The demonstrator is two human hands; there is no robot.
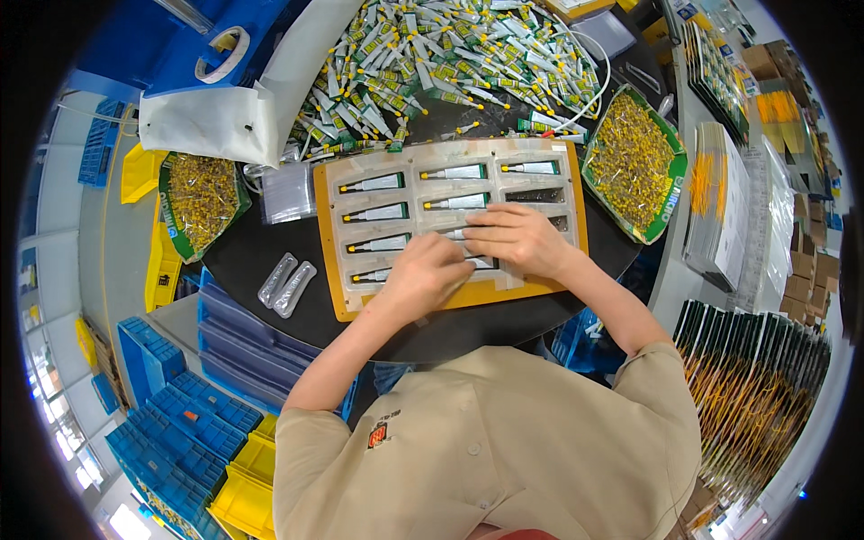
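A yellow-edged board [331, 261] with a clear compartmented tray lies on the black table before me. Small white-and-green tubes with yellow tips, such as the tube [373, 212] at the left, fill many of its compartments. Two compartments in the right column [534, 195] show dark bottoms. My left hand [427, 274] is over the lower middle of the tray, its fingers bent together; what they grip is hidden. Beside it, my right hand [522, 238] reaches leftward with fingers stretched over the middle column, partly covering the tubes there.
Behind the board spreads a large heap of tubes [450, 67]. Bags of small yellow pieces stand left [202, 191] and right [633, 162]. Two clear plastic pieces [288, 284] lie left of the board. Blue crates [180, 432] are at lower left, stacked cards [747, 387] at right.
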